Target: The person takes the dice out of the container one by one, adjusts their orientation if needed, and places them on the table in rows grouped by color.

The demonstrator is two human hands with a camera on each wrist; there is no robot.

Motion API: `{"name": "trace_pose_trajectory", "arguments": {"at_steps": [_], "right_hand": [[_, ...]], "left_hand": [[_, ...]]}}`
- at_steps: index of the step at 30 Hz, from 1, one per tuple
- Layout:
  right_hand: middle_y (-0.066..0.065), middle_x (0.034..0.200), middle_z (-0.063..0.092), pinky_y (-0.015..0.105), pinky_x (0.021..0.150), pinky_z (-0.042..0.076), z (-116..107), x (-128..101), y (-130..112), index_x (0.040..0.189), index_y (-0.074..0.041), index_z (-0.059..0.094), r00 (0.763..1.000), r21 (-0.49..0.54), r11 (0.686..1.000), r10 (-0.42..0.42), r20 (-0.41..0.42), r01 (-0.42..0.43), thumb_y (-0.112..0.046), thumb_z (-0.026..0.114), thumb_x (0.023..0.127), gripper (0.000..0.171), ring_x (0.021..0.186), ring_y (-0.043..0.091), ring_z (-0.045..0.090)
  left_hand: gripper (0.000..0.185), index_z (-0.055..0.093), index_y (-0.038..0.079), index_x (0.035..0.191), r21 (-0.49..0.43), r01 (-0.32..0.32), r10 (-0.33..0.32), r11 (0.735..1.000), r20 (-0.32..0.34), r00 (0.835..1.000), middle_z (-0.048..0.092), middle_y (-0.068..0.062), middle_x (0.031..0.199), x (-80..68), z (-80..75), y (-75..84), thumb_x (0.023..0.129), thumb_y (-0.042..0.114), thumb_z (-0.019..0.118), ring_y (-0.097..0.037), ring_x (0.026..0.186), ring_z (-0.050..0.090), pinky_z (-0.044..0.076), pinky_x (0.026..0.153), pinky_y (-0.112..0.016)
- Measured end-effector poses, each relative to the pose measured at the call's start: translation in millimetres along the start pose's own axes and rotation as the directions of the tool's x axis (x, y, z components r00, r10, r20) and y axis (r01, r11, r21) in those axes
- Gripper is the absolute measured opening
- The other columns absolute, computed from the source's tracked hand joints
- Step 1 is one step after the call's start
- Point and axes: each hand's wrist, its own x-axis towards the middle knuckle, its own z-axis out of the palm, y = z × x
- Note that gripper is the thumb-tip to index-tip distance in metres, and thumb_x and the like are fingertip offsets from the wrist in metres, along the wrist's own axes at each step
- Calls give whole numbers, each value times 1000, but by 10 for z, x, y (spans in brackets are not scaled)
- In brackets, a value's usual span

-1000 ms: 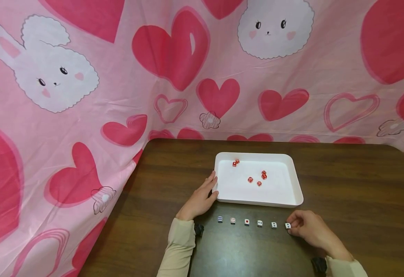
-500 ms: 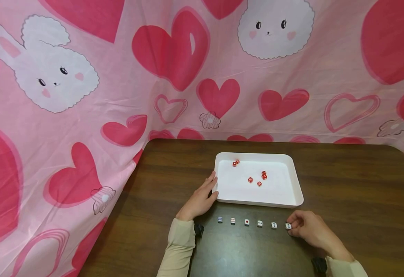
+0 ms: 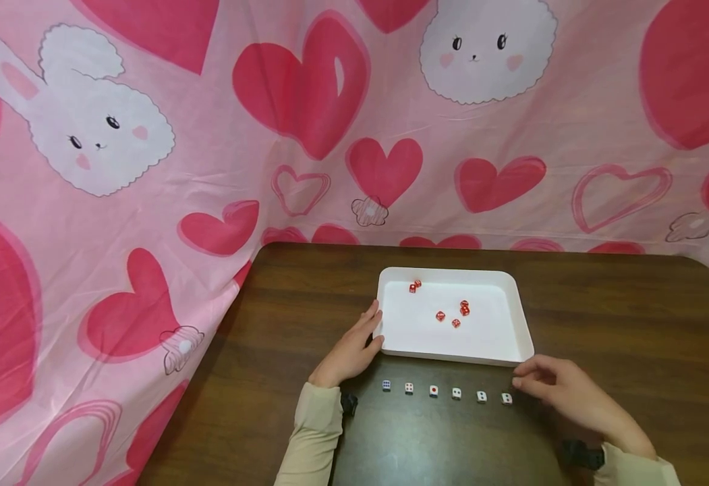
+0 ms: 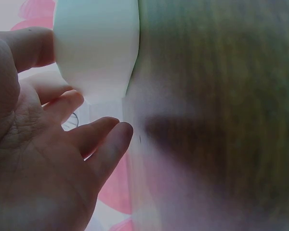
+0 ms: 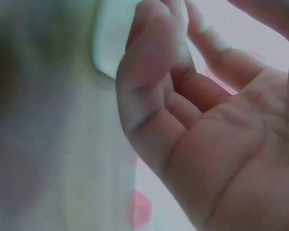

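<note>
My left hand (image 3: 347, 347) rests against the left end of a white tray (image 3: 518, 320), its thumb at the front corner and fingers along the side. In the left wrist view, the fingers (image 4: 111, 149) spread loosely beside the tray wall (image 4: 96, 48). Several red dice (image 3: 440, 316) lie scattered inside the tray. In front of it, several white dice stand in a spaced row, from the leftmost white die (image 3: 386, 385) to the rightmost white die (image 3: 506, 399). My right hand (image 3: 563, 391) hovers by the tray's front right corner, fingers loosely bent, holding nothing.
The brown wooden table (image 3: 621, 324) carries everything, with a dark mat-like area (image 3: 439, 445) at its front. A pink curtain (image 3: 305, 182) printed with hearts and rabbits hangs behind and along the left side.
My right hand has let go of the rightmost white die and moved up and right, toward the tray's corner. The die stays in the row. My left hand keeps its place.
</note>
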Motion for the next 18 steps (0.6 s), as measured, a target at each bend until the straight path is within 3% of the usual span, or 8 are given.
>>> {"name": "trace_pose_trajectory", "arguments": {"at_steps": [4,8,9,11,13,15,18], "right_hand": [[8,92,67,23,61,49,-162,22,-15,110,-1,65,992,11,1000,11,-129,-9,-23,62,95,27,71,3,56],[-8,96,65,22,63,54,-232,123,24,121,5,57,960,84,996,13,-279,11,-20,55,99,34,76,-3,59],[-7,100,64,22,64,54,-230,152,35,124,5,55,954,106,994,25,-298,7,-21,53,100,36,78,-6,58],[-1,109,63,20,65,53,-208,216,63,131,6,49,950,158,987,72,-303,-24,-24,50,101,42,81,-12,53],[13,124,58,18,67,51,-170,272,92,137,5,42,953,190,979,126,-276,-75,-27,46,102,48,85,-13,49],[29,136,45,16,69,49,-129,325,115,141,6,36,957,215,969,172,-234,-121,-27,42,103,51,94,-3,52],[33,140,38,15,70,46,-90,398,143,143,8,30,959,224,960,211,-189,-168,-24,37,104,52,110,23,52]], "left_hand": [[57,27,6,152,10,0,0,1000,0,1000,12,1,163,-5,1,-4,101,24,48,-31,149,18,23,117,-47],[58,27,6,152,18,0,1,1000,-4,1000,12,1,163,-14,-9,-9,101,24,48,-31,149,19,24,117,-48],[58,27,6,152,19,2,-2,1000,-3,1000,12,1,163,-17,-11,-10,101,24,48,-32,149,19,24,117,-48],[58,27,6,151,23,0,0,1000,-2,1000,13,0,163,-22,-15,-11,101,24,48,-33,148,19,24,117,-49],[58,27,6,152,25,4,-4,1000,4,1000,13,1,163,-23,-14,-12,101,25,48,-32,148,19,24,117,-48],[58,27,7,152,25,7,-7,1000,8,1000,12,2,163,-21,-13,-11,101,25,48,-31,149,18,23,117,-47],[58,27,9,152,21,12,-12,1000,8,1000,11,4,163,-13,-12,-11,101,26,47,-30,149,17,23,118,-46]]}}
